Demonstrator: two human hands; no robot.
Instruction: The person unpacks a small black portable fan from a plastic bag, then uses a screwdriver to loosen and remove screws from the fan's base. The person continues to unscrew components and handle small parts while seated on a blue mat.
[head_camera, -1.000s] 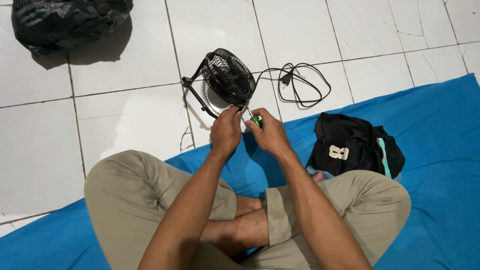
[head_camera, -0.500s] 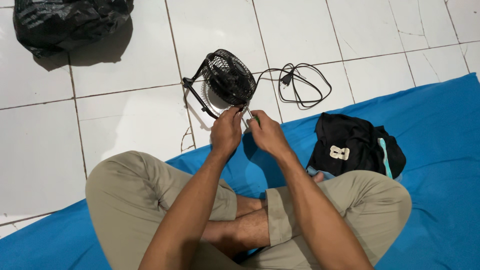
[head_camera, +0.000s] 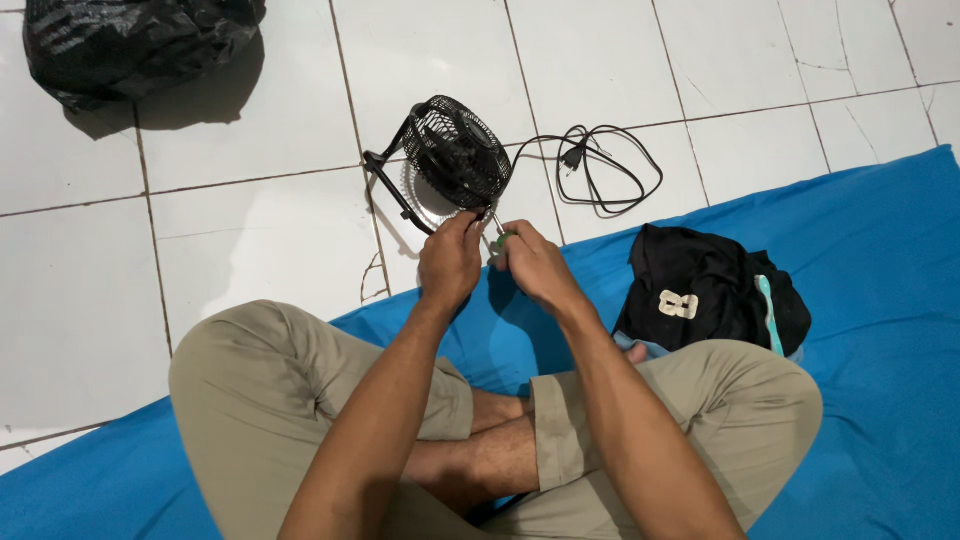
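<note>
A small black fan with a wire cage and black stand lies tilted on the white tiled floor in front of me. My right hand is closed around a green-handled screwdriver whose thin shaft points up at the fan's lower edge. My left hand sits close beside it, fingers pinched at the screwdriver's shaft near the fan's rim. I sit cross-legged in khaki shorts.
The fan's black cord and plug lie coiled on the tiles to the right. A black garment rests on the blue mat by my right knee. A black plastic bag sits at far left.
Both hands have drawn closer together at the fan's lower edge; the screwdriver's green handle is more covered by my right hand. The fan has not moved.
</note>
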